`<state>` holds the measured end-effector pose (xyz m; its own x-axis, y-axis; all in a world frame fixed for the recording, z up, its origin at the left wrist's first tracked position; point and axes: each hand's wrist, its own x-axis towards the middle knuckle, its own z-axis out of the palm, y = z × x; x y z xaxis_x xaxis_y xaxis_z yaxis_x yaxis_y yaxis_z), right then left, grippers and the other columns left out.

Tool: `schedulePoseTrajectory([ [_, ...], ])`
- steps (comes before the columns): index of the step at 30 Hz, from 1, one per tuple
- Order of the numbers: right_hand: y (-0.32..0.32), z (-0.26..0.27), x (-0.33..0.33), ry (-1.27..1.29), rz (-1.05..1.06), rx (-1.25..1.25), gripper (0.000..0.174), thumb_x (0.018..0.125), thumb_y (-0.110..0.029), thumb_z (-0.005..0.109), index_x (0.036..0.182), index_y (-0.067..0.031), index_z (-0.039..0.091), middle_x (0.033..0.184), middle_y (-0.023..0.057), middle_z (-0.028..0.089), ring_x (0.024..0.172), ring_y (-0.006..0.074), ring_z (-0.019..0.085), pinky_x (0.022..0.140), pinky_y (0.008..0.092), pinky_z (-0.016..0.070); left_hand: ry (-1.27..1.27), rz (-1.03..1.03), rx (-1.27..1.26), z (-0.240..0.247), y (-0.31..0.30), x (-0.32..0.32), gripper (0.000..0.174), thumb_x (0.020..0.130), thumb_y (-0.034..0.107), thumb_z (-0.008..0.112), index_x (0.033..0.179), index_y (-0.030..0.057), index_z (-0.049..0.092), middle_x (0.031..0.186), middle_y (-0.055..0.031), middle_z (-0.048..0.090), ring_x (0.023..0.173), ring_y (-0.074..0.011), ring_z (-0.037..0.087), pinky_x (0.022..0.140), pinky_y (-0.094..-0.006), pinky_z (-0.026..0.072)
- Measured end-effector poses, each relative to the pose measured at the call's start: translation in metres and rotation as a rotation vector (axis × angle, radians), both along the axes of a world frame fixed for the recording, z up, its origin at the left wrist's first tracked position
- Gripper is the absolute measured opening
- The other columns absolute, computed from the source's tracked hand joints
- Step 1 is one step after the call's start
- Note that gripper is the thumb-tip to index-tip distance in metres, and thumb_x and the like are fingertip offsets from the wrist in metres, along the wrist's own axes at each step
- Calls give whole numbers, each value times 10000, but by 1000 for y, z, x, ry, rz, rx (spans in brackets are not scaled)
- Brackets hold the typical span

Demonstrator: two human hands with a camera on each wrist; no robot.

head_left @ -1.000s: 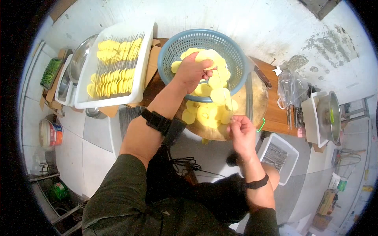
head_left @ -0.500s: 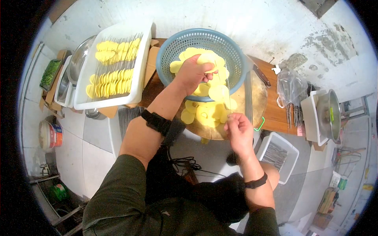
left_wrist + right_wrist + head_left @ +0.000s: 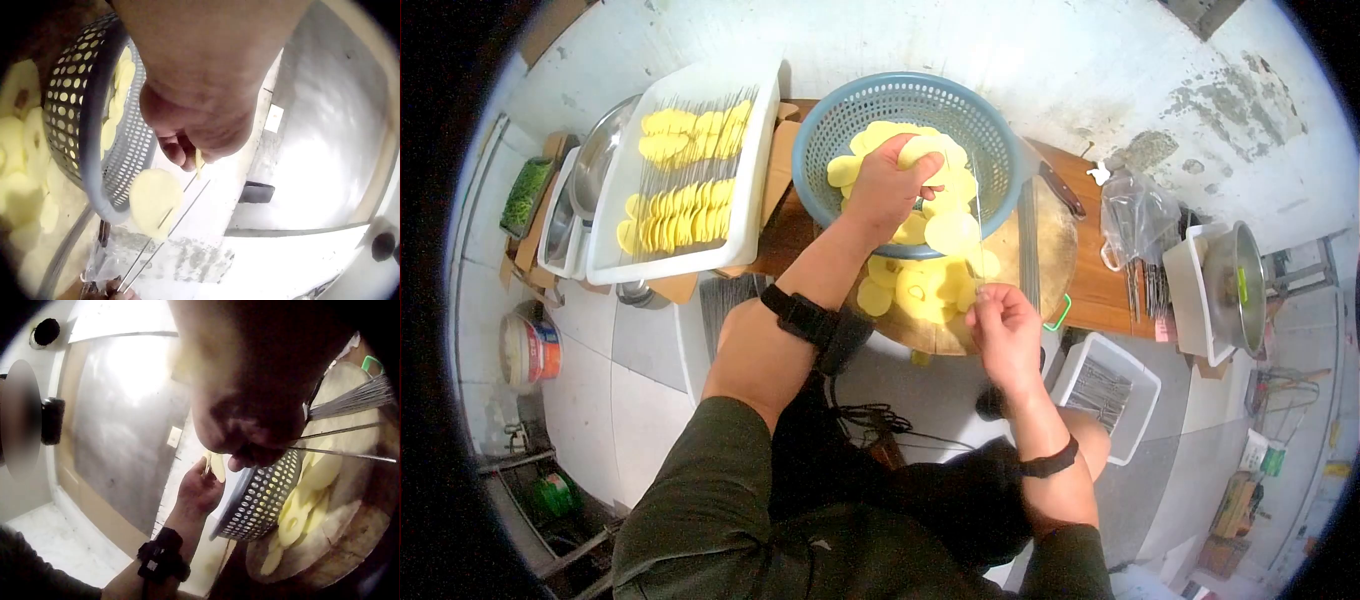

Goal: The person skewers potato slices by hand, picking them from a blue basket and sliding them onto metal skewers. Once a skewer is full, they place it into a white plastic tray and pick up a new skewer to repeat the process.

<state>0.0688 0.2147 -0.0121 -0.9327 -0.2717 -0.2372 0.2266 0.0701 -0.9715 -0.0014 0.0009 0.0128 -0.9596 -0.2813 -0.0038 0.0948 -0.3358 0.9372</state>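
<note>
My left hand (image 3: 888, 192) pinches a thin yellow potato slice (image 3: 920, 152) over the blue colander (image 3: 812, 200), which holds more slices. Nearer the body, my right hand (image 3: 1006, 325) grips the lower end of a thin metal skewer (image 3: 979, 215). In the left wrist view, the skewer shows two parallel prongs, with one round potato slice (image 3: 155, 203) threaded on it and the tips near the left fingers. Loose potato slices (image 3: 925, 290) lie heaped on the round wooden board (image 3: 1040, 250) beneath the colander's near edge.
A white tray (image 3: 605, 255) of filled skewers stands on the left. Bare skewers (image 3: 1028, 240) and a knife (image 3: 1062, 190) lie on the board's right side. Further right are a plastic bag (image 3: 1138, 220) and a steel bowl (image 3: 1248, 290). A white bin (image 3: 1135, 435) with skewers sits low right.
The right hand has shifted slightly up and left. The skewer now stands more upright, its far end further right of the left fingers. The left hand still pinches its slice.
</note>
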Motion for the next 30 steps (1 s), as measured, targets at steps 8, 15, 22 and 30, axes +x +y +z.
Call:
schedulePoseTrajectory([
  [8,0,-2,-1,18,6,41,147,958,-153,547,977,-11,582,683,-3,584,529,46,467,474,204,373,-4,17,-64,-2,-1,-1,184,867,108,647,1010,3,596,842,-45,629,640,-109,584,599,-236,486],
  [15,-2,-1,-1,-12,-3,3,145,963,-146,540,981,-8,579,687,5,588,544,51,476,490,205,384,10,-14,-120,-4,-3,-2,170,867,111,649,991,8,594,819,-44,622,649,-115,597,578,-234,468],
  [22,-4,1,-2,-14,10,-39,128,965,-123,526,979,-3,568,689,14,595,533,58,475,487,204,383,26,-17,-94,-5,-4,-2,150,863,109,654,961,16,590,802,-37,618,651,-105,589,572,-233,462],
  [30,-8,5,-7,-29,-12,-86,119,962,-117,528,982,-6,566,694,21,601,511,54,468,465,202,371,-28,-26,-12,-6,7,-1,194,851,86,655,1016,11,586,841,-41,622,703,-118,613,634,-243,503],
])
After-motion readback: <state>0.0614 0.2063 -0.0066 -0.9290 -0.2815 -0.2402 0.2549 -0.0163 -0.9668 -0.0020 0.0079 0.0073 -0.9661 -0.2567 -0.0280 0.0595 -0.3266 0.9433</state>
